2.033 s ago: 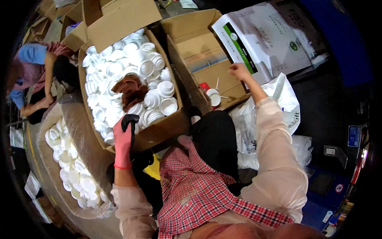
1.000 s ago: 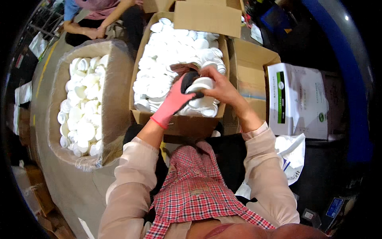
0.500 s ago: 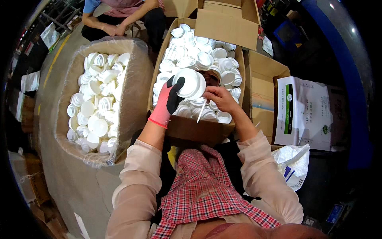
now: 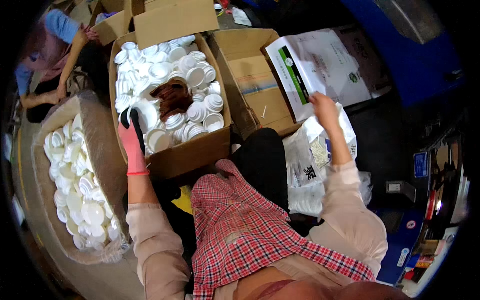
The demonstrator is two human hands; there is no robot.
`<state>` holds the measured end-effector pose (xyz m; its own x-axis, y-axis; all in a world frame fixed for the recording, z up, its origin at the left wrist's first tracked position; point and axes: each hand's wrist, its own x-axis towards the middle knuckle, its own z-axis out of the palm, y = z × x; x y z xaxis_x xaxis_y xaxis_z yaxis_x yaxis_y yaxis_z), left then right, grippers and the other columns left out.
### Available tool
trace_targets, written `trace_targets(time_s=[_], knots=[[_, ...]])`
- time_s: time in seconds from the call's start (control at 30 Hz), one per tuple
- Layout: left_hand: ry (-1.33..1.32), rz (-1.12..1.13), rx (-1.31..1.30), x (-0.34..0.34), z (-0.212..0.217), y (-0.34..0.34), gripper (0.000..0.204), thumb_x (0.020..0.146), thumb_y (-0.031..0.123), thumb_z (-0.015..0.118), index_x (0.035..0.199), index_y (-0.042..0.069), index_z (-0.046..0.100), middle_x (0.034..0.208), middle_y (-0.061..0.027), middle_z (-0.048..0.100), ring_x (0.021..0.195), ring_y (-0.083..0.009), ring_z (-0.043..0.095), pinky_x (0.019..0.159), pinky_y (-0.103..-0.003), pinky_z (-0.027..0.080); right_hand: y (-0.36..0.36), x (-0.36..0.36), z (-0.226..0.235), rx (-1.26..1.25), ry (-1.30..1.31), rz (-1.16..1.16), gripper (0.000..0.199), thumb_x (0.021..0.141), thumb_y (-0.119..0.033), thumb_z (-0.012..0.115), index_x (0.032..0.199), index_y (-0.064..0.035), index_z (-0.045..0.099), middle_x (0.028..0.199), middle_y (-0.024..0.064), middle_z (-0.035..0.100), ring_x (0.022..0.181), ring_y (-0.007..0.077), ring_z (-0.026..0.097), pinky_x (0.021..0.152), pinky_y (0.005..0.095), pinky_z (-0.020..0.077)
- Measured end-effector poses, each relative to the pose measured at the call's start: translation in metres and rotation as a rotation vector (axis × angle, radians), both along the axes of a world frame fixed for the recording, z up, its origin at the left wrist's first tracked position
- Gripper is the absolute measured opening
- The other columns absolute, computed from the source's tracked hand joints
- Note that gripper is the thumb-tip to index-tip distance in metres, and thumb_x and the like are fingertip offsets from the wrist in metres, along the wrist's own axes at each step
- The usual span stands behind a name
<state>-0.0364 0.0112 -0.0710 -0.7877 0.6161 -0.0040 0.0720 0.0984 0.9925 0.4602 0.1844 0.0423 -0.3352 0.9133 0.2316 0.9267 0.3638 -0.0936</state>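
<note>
My left hand, in a pink glove with black fingers, grips a round white plastic lid at the near left of a cardboard box heaped with similar white lids. My bare right hand is raised at the right, its fingers drawn together over the edge of a printed white sheet. Whether anything is between those fingers cannot be made out. Just below that hand, a white plastic bag lies open, with many thin white sticks inside. A dark brown glove rests on the lids.
At the left stands a plastic-lined carton full of white lids. A flattened-looking open cardboard box sits right of the lid box, a thin white stick on it. Another person sits at far left. Blue machinery borders the right.
My view has swung right. My right hand has left the lid and moved right, to above the bag; the thin white stick no longer shows in it. My left hand keeps a lid, lower over the box.
</note>
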Motion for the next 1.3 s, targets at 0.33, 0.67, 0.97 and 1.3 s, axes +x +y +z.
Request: trace_targets(time_s=[0.33, 0.67, 0.97, 1.3], knots=[[-1.210, -0.580, 1.050, -0.006, 0.050, -0.026, 0.070, 0.092, 0.047, 0.050, 0.144, 0.005, 0.031, 0.148, -0.0245, 0.030, 0.137, -0.0478, 0.024, 0.108, -0.069, 0.022, -0.029, -0.099, -0.018, -0.333, 0.192, 0.482, 0.021, 0.086, -0.015, 0.064, 0.102, -0.0008, 0.065, 0.099, 0.0187, 0.064, 0.094, 0.0361, 0.061, 0.083, 0.0414, 0.0479], [1.009, 0.169, 0.200, -0.035, 0.043, -0.041, 0.087, 0.060, 0.046, 0.087, 0.127, 0.000, 0.053, 0.119, -0.0165, 0.062, 0.108, -0.0285, 0.061, 0.100, -0.038, 0.043, 0.014, -0.370, -0.204, 0.240, 0.105, 0.847, 0.041, 0.083, -0.005, 0.052, 0.123, -0.0081, 0.053, 0.120, 0.0172, 0.053, 0.103, 0.0378, 0.055, 0.082, 0.0470, 0.0499], [0.224, -0.142, 0.335, -0.020, -0.017, -0.016, 0.075, 0.065, 0.016, 0.086, 0.124, -0.003, 0.046, 0.114, -0.0135, 0.062, 0.105, -0.0224, 0.060, 0.088, -0.033, 0.050, 0.000, -0.350, -0.114, -0.462, 0.714, 0.571, 0.026, 0.071, -0.014, 0.076, 0.087, 0.0020, 0.062, 0.079, 0.0114, 0.057, 0.069, 0.0237, 0.058, 0.065, 0.0323, 0.0461], [-0.863, -0.308, 0.709, 0.000, -0.015, 0.014, 0.054, 0.097, 0.047, 0.040, 0.136, 0.008, 0.041, 0.132, -0.0214, 0.050, 0.124, -0.0389, 0.048, 0.100, -0.060, 0.040, 0.005, -0.340, -0.088, -0.351, 1.030, 0.558, 0.019, 0.077, -0.016, 0.077, 0.085, -0.0016, 0.067, 0.091, 0.0079, 0.061, 0.085, 0.0190, 0.059, 0.075, 0.0293, 0.0464]])
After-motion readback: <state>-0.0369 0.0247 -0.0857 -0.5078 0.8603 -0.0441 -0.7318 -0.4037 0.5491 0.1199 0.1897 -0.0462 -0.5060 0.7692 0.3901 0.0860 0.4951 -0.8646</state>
